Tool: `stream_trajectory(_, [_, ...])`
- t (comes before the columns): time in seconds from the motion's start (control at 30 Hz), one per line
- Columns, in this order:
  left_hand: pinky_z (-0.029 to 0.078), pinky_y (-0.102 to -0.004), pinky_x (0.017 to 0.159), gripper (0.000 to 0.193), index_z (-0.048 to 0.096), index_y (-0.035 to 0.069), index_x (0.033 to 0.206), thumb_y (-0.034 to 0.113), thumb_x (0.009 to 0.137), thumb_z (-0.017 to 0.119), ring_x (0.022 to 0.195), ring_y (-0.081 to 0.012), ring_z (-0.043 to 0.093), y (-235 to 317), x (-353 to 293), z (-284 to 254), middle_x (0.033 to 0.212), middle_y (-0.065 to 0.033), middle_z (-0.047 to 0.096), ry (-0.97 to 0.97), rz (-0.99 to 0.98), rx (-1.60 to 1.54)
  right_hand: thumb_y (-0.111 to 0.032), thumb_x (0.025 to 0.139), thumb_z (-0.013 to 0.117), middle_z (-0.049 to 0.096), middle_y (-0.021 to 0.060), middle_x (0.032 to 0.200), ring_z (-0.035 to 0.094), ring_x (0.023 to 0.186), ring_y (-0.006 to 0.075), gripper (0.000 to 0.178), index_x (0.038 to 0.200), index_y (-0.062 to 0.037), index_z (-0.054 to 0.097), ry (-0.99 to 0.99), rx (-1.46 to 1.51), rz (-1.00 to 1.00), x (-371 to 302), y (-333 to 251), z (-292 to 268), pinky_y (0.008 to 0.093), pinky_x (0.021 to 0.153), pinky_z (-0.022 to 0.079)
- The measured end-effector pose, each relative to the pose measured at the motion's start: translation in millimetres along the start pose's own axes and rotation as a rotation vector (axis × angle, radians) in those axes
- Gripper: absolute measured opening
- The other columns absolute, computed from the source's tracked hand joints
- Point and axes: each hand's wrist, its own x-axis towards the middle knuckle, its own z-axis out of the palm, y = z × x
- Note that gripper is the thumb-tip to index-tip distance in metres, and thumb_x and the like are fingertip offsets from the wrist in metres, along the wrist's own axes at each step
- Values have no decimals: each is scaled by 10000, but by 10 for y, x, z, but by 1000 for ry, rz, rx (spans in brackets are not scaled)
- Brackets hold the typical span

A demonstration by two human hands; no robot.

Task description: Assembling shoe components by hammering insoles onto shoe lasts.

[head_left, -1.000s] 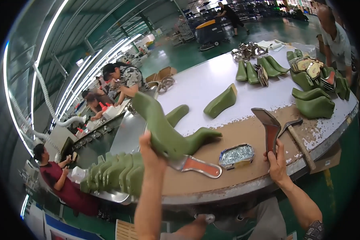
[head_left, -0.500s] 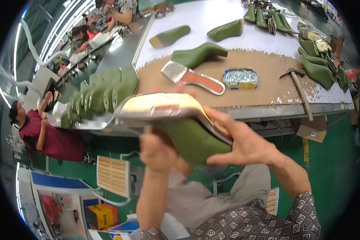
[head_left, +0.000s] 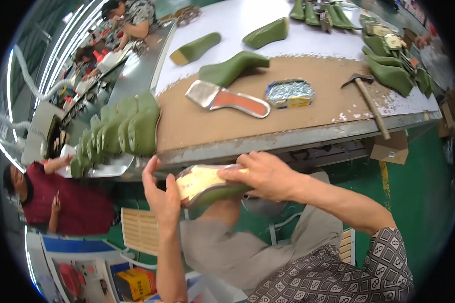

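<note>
Over my lap is a green shoe last [head_left: 222, 194], tipped so its sole faces up. A pale yellow insole [head_left: 196, 182] covers the sole, and a thin brownish edge of material runs around it. My right hand [head_left: 268, 177] is closed around one end, thumb pressed on the insole. My left hand [head_left: 162, 194] is at the other end, fingers stretched upward and apart, its thumb beside the last's tip; whether it touches is hard to see. On the table beyond lies a flat sole piece [head_left: 230, 99], silvery at one end and orange-brown along its length.
A foil-lined tray [head_left: 289, 93] and a hammer [head_left: 368, 105] lie on brown board. Green lasts [head_left: 232, 68] lie behind; several stand in a row [head_left: 119, 126] at left, more at far right. The metal table edge [head_left: 268, 135] runs before me. A person in maroon [head_left: 65, 199] works at left.
The last has come down and nearer my body, and its sole is turned more to view. My right hand has shifted onto its end, thumb on top. My left hand has risen from beneath, fingers spreading.
</note>
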Motion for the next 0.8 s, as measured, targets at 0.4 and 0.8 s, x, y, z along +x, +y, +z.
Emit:
stream_trajectory(0.4, [529,-400,774,220,754,101,915,251,756,729,818,-318,676,1387,1183,2616,848,-148,704,-818,356,299,-145,678,707,535,122,1100,540,998,302,506,1168,-177,582,293,104,-81,-16,83,414,392,784,471])
stream_trajectory(0.8, [517,-358,715,220,727,58,1001,188,857,624,734,-268,683,1161,1174,2674,799,-157,703,-610,321,-29,-78,716,626,525,126,1077,545,918,285,461,1166,-178,605,174,68,2,-41,36,285,395,764,451])
